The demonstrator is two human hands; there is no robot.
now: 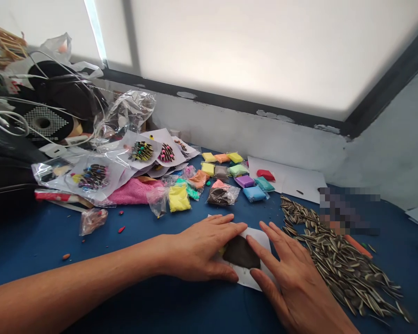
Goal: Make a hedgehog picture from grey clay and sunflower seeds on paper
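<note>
A flattened dark brown patch of modelling clay (242,253) lies on a small sheet of white paper (252,280) on the blue table. My left hand (204,248) rests over the paper's left side, fingers stretched out, its fingertips at the clay's upper edge. A bit of yellow shows beside the clay, partly under that hand. From the right, my right hand (287,269) reaches over the paper with its fingers spread, the index fingertip touching or very near the clay's edge. Neither hand grips anything.
Sunflower seeds (344,260) are heaped on the right. Several wrapped clay packets (179,198) lie beyond my hands, near white paper (304,183). Finished seed pieces on paper (142,150), a pink cloth (134,191) and a cable-draped black fan-like object (43,123) stand left.
</note>
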